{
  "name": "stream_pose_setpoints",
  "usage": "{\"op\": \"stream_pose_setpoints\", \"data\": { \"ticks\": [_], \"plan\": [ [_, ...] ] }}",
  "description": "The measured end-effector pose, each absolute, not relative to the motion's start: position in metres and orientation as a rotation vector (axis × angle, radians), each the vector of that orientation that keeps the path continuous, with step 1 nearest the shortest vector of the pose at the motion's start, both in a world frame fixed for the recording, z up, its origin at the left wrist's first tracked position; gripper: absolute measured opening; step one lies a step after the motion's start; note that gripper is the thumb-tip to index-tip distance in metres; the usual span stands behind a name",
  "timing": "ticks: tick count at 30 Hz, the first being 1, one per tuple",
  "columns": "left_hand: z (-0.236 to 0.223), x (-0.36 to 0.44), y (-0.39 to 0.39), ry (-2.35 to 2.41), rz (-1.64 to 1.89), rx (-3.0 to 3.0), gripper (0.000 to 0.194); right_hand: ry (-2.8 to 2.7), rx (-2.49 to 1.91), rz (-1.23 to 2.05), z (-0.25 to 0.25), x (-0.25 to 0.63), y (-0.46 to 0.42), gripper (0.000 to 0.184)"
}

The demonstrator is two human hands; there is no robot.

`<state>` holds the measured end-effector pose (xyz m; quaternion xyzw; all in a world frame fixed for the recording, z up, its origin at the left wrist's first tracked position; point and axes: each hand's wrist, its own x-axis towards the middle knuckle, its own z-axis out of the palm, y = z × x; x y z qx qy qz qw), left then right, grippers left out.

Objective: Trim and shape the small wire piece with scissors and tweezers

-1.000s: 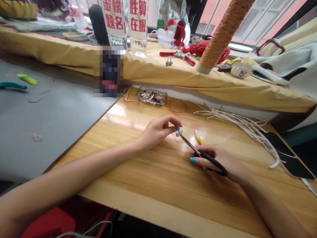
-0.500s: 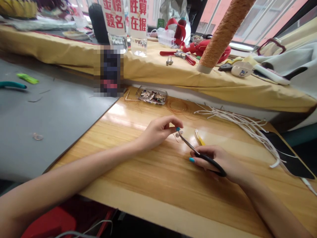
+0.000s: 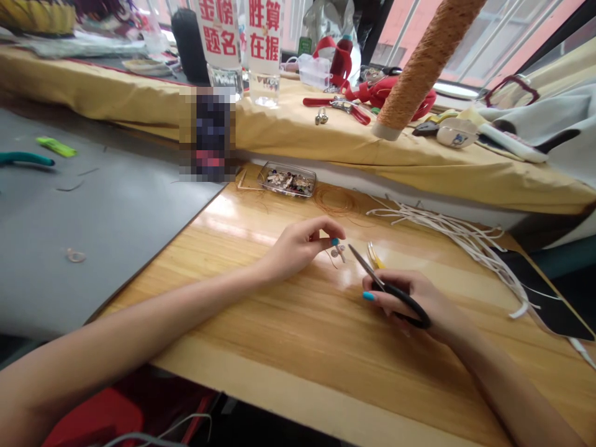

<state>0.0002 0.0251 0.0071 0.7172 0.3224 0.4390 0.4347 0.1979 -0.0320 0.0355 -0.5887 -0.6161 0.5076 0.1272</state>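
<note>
Between thumb and fingertips, my left hand [image 3: 311,243] pinches a small beaded piece [image 3: 339,251] with pale round beads and a thin brown thread hanging from it. Black-handled scissors [image 3: 393,297] sit in my right hand [image 3: 421,304], the thumb and fingers at the handles. Their blades point up and left, with the tips a little to the right of the beads and apart from them. Yellow-handled tweezers [image 3: 375,256] show just beyond my right fingers; whether that hand also touches them I cannot tell.
A clear box of beads [image 3: 287,180] stands at the back of the wooden table [image 3: 261,347]. A coil of brown cord [image 3: 336,200] and white cords [image 3: 447,226] lie to its right. A grey mat [image 3: 116,211] covers the left. Red-handled pliers [image 3: 342,105] rest on the cloth-covered ledge.
My right hand has drawn the scissors slightly right, so their tips have come away from the beaded piece. My left hand keeps its pinch in nearly the same place.
</note>
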Motion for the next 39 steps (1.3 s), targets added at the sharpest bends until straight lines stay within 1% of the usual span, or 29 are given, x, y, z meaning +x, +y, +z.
{"op": "stream_pose_setpoints", "data": {
  "ticks": [2,6,8,9,11,13,14,17,18,21,24,26,29,32,34,36,38,39],
  "plan": [
    [0.006,0.0,0.027,0.852,1.079,1.768,0.009,-1.781,-1.717,1.241,0.037,0.204,-0.028,0.036],
    [0.001,0.001,0.031,0.988,1.03,1.746,0.014,-1.867,-1.896,0.438,0.037,0.229,-0.014,0.051],
    [0.0,0.002,0.033,1.02,0.988,1.739,0.018,-1.943,-1.981,0.149,0.034,0.245,-0.007,0.048],
    [-0.001,0.002,0.033,1.026,0.974,1.744,0.018,-2.009,-1.998,0.085,0.032,0.252,-0.004,0.047],
    [-0.001,0.003,0.034,1.023,0.967,1.761,0.018,-2.099,-2.051,0.074,0.029,0.263,-0.001,0.047],
    [-0.002,0.003,0.034,1.011,0.974,1.769,0.017,-2.144,-2.056,0.102,0.029,0.266,-0.001,0.043],
    [-0.003,0.003,0.033,1.007,0.978,1.767,0.017,-2.145,-2.036,0.062,0.029,0.264,-0.003,0.04],
    [-0.003,0.003,0.033,0.991,0.985,1.745,0.016,-2.071,-1.924,-0.221,0.032,0.246,-0.011,0.033],
    [-0.004,0.003,0.033,0.982,0.985,1.738,0.016,-2.036,-1.893,-0.261,0.033,0.237,-0.015,0.031],
    [-0.004,0.003,0.032,0.961,0.987,1.733,0.015,-2.122,-1.921,-0.139,0.029,0.213,-0.024,0.027],
    [-0.004,0.003,0.032,0.96,0.985,1.717,0.014,-2.216,-2.001,-0.177,0.023,0.203,-0.028,0.025],
    [-0.003,0.004,0.031,0.943,0.962,1.668,0.014,-2.227,-2.059,-0.099,0.021,0.202,-0.029,0.023],
    [0.0,0.004,0.031,0.914,0.934,1.548,0.014,-2.149,-2.038,0.236,0.024,0.203,-0.029,0.021],
    [0.003,0.005,0.03,0.893,0.932,1.44,0.014,-1.854,-1.793,0.838,0.027,0.198,-0.03,0.016],
    [0.005,0.005,0.03,0.87,0.928,1.408,0.013,-1.621,-1.583,1.182,0.029,0.193,-0.032,0.02],
    [0.007,0.005,0.029,0.84,0.916,1.41,0.013,-1.482,-1.456,1.316,0.029,0.187,-0.034,0.029],
    [0.007,0.005,0.027,0.802,0.898,1.433,0.012,-1.446,-1.456,1.281,0.028,0.183,-0.035,0.037],
    [0.007,0.004,0.026,0.783,0.893,1.454,0.012,-1.45,-1.483,1.258,0.028,0.182,-0.035,0.037]
  ]
}}
